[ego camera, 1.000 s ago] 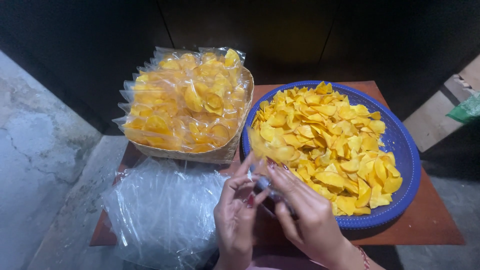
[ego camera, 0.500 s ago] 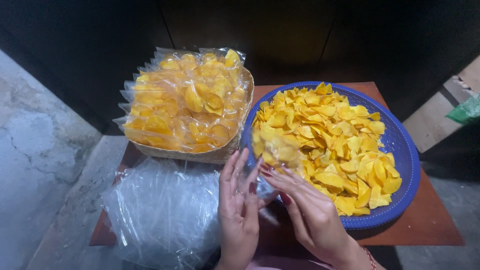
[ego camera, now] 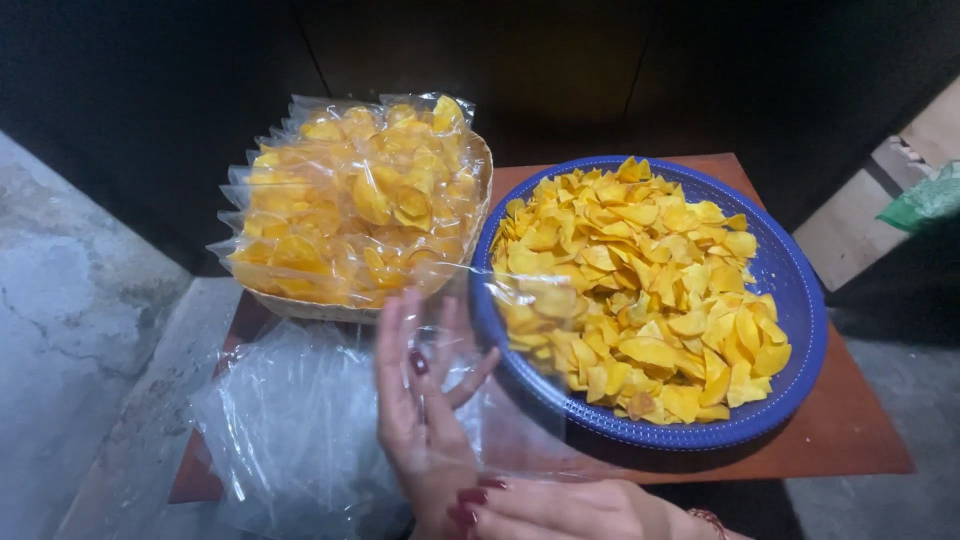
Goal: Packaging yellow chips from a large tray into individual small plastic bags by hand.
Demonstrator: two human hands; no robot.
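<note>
While a clear plastic bag point(ego camera: 500, 370) is spread between them, its near edge is pinched by the right hand point(ego camera: 560, 508), and the left hand point(ego camera: 425, 400) is laid flat against it, fingers splayed. Just beyond lies the blue bowl point(ego camera: 800, 330) of yellow chips point(ego camera: 640, 280).

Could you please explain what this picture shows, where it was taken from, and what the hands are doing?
This is no machine: a person wears a camera on the head, so the view looks down at their own bare hands. The left hand is raised flat with spread fingers, seemingly inside or behind a clear plastic bag. The right hand sits at the bottom edge, against the bag's lower end. On the small reddish wooden table lie a blue round tray heaped with yellow chips, a woven basket packed with filled chip bags, and a pile of empty clear bags.
</note>
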